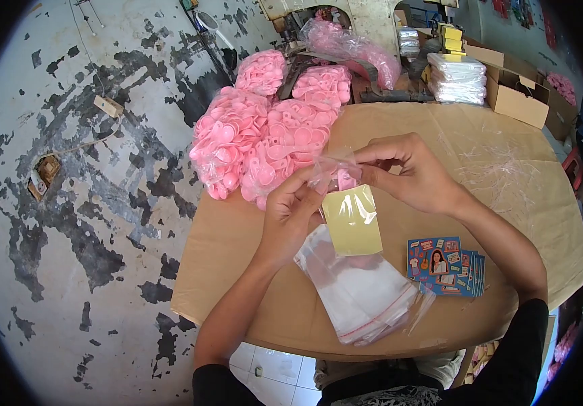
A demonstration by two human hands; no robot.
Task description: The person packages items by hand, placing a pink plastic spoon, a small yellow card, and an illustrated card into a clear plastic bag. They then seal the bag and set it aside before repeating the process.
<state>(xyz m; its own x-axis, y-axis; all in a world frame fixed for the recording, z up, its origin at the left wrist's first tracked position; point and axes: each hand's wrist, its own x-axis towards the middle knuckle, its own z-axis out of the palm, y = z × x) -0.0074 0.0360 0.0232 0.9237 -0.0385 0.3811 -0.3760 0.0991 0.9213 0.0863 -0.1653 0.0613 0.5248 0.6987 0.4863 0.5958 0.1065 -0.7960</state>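
Between my two hands is a small transparent plastic bag [332,162] with a yellow card [352,227] in it and a pink measuring spoon [345,178] near its top. My left hand [290,213] pinches the bag's left edge. On the upper right side, the thumb and fingers of my right hand [410,172] close on the plastic. Under the card, a fanned pile of transparent bags [366,298] lies on the table. Blue printed cards [440,265] are spread to its right. Beyond my left hand sit bulging bags of pink spoons [278,139].
Brown paper covers the table [237,271]. Plastic strips [501,169] are scattered at the right. Along the back stand a stack of packed plastic bags [457,80], yellow bundles [451,39], an open cardboard box [518,98] and a metal machine [372,27]. A peeling wall [102,271] rises at left.
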